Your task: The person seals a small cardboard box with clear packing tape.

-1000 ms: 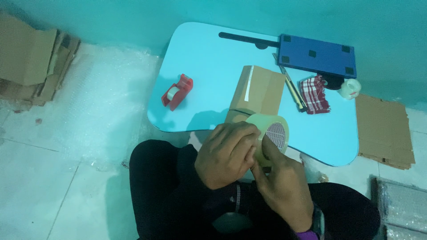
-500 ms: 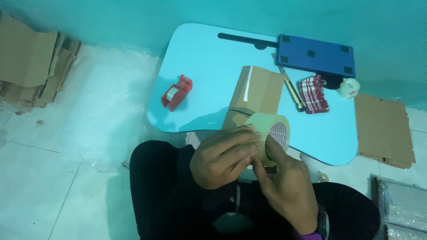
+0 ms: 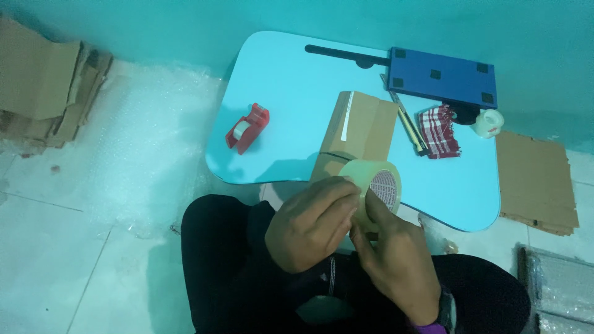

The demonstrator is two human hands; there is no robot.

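Roll of clear packing tape [image 3: 374,185] held upright over near edge of light-blue counter [image 3: 291,93], above the lap. Left hand [image 3: 312,226] fingers clenched around its left side; right hand [image 3: 396,256] fingers pinch at the rim. Just behind it, flat cardboard box [image 3: 359,133] on counter. Red tape dispenser [image 3: 247,128] well left. Checked cloth [image 3: 438,131], small white tape roll [image 3: 488,123], blue board [image 3: 442,78] at far right. Cardboard stack [image 3: 43,86] on floor.

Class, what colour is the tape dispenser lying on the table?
Red: the tape dispenser shows best in the head view.
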